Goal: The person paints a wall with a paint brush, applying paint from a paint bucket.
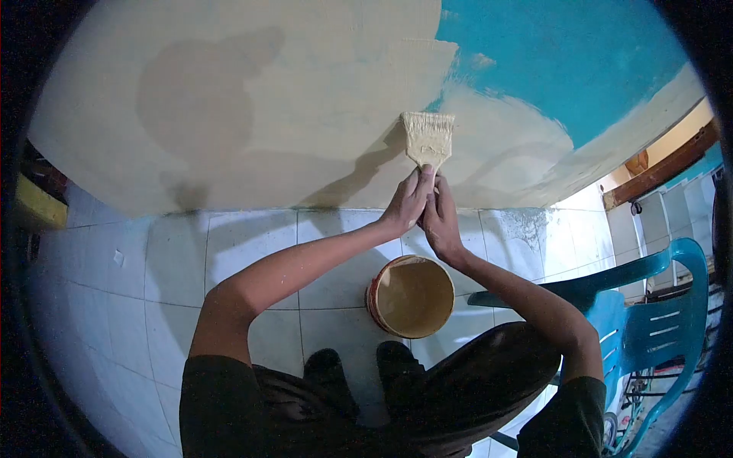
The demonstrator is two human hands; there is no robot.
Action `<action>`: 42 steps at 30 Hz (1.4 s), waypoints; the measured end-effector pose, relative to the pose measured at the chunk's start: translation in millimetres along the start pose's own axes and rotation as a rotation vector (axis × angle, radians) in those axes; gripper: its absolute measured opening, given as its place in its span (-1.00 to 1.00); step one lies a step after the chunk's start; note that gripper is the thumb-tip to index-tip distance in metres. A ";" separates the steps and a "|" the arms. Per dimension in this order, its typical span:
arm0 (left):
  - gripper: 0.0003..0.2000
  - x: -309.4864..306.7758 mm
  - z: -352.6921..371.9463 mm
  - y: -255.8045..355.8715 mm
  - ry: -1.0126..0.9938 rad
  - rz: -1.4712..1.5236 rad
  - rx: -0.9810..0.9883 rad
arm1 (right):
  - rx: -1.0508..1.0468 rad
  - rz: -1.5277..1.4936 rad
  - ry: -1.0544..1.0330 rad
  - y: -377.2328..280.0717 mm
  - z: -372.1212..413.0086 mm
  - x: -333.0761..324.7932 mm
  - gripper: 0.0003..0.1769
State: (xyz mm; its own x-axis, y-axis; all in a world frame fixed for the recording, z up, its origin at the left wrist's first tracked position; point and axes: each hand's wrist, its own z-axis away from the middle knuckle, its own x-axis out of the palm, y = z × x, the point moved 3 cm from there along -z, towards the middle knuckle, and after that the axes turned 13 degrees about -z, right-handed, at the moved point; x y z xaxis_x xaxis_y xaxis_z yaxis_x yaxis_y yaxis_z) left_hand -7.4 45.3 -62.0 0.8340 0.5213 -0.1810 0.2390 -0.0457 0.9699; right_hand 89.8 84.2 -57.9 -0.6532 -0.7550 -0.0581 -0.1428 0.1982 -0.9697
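Note:
A wide paintbrush [429, 141], its bristles and base coated in cream paint, points up in front of the wall [321, 114]. My left hand [406, 201] is closed round its handle, thumb pressed along it. Right beside it, my right hand [442, 221] is closed on the lower handle, most of which is hidden by the fingers. Cream paint covers most of the wall; a turquoise patch [557, 61] shows at the upper right. Below my hands a round paint bucket [443, 305] stands on the floor with cream paint inside.
A teal plastic chair [653, 320] stands to the right, close by my right arm. White floor tiles [252, 252] run along the wall's foot, with a wet-looking smear [513, 229] near it. My knees and feet are just behind the bucket. A yellow object [40, 202] sits at the far left.

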 end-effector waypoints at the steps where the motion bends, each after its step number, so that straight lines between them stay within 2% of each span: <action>1: -0.50 -2.3 1.5 11.1 0.051 0.015 0.065 | -0.011 0.015 0.023 -15.3 1.0 4.3 -0.53; 2: -0.49 -4.1 4.6 21.1 0.101 0.031 0.124 | -0.005 0.013 0.022 -25.4 -1.9 5.7 -0.53; 4: -0.50 -7.4 -2.6 44.4 0.120 0.018 0.170 | -0.197 0.073 0.033 -53.8 -13.8 6.5 -0.56; 6: -0.53 -7.1 -11.1 62.0 0.149 0.142 0.314 | -0.350 0.217 0.042 -85.2 -20.3 -1.8 -0.58; 7: -0.54 -12.5 -10.8 71.4 0.042 0.035 0.291 | -0.014 0.096 0.047 -99.9 -18.8 -9.0 -0.57; 8: -0.54 -15.3 -6.7 75.9 -0.068 -0.060 0.250 | 0.125 0.025 0.049 -112.0 -13.5 -22.0 -0.57; 9: -0.54 -11.0 -1.2 71.6 -0.147 0.009 0.313 | 0.070 0.123 0.202 -133.2 -1.9 -28.7 -0.58; 10: -0.54 -5.4 6.7 64.4 -0.220 0.083 0.376 | 0.163 0.241 0.027 -154.9 -0.6 -48.9 -0.59; 11: -0.53 -8.4 18.6 53.2 -0.263 -0.066 0.437 | 0.281 0.435 -0.176 -192.5 4.3 -54.0 -0.60; 12: -0.53 -9.4 29.2 31.1 -0.263 -0.037 0.394 | 0.172 0.438 -0.012 -203.7 25.2 -53.0 -0.63; 13: -0.52 -7.6 38.9 5.6 -0.303 -0.102 0.321 | 0.231 0.683 -0.269 -233.6 33.8 -47.1 -0.66; 14: -0.51 -7.6 47.2 -21.5 -0.347 -0.171 0.253 | 0.295 0.701 -0.386 -235.8 46.0 -71.3 -0.59; 15: -0.50 -12.3 53.2 -47.2 -0.374 -0.300 0.190 | 0.456 0.852 -0.500 -242.1 54.5 -73.5 -0.59; 16: -0.48 -20.9 55.1 -70.6 -0.403 -0.436 0.137 | 0.099 0.916 -0.880 -250.0 60.2 -58.3 -0.66; 18: -0.48 -34.0 53.2 -122.7 -0.561 -0.494 0.020 | 0.350 0.822 -0.920 -226.8 74.1 -35.2 -0.79; 20: -0.53 -52.7 50.3 -131.9 -0.556 -0.551 -0.018 | 0.581 0.930 -0.866 -196.7 83.6 -27.8 -0.80; 22: -0.57 -63.5 47.8 -133.0 -0.556 -0.644 -0.088 | 0.685 1.026 -1.005 -145.0 86.4 -25.9 -0.80; 24: -0.59 -73.5 48.3 -134.9 -0.553 -0.774 0.084 | 0.611 1.056 -1.024 -91.4 83.9 -24.7 -0.80; 25: -0.66 -77.9 54.5 -110.0 -0.669 -0.859 0.024 | 0.552 0.975 -0.997 -72.5 82.8 -19.3 -0.80; 26: -0.66 -80.5 56.3 -111.0 -0.664 -0.857 0.022 | 0.492 0.895 -0.972 -57.1 81.4 -13.2 -0.79; 28: -0.72 -82.4 66.1 -119.2 -0.914 -1.374 0.361 | 0.560 0.812 -0.932 -28.9 78.9 -5.6 -0.76; 32: -0.77 -86.5 76.5 -135.3 -0.994 -1.333 0.222 | 0.583 0.779 -0.966 15.4 78.0 -5.5 -0.75; 37: -0.77 -94.4 79.9 -149.0 -0.992 -1.340 0.248 | 0.695 0.922 -1.035 42.9 81.2 -10.5 -0.70; 40: -0.76 -97.8 77.6 -152.2 -1.002 -1.365 0.220 | 0.593 0.768 -0.936 52.9 87.8 -16.4 -0.71; 42: -0.76 -99.7 77.2 -151.6 -0.983 -1.359 0.241 | 0.622 0.816 -0.986 53.1 86.8 -13.7 -0.73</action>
State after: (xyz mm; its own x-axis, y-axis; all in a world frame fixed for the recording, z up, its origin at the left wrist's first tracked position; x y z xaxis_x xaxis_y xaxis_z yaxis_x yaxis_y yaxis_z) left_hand -88.4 -65.6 -203.6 -0.0737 -0.3933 -0.9164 0.9774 -0.2109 0.0119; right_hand 155.7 50.9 -129.2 0.4214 -0.7351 -0.5310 0.5291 0.6749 -0.5144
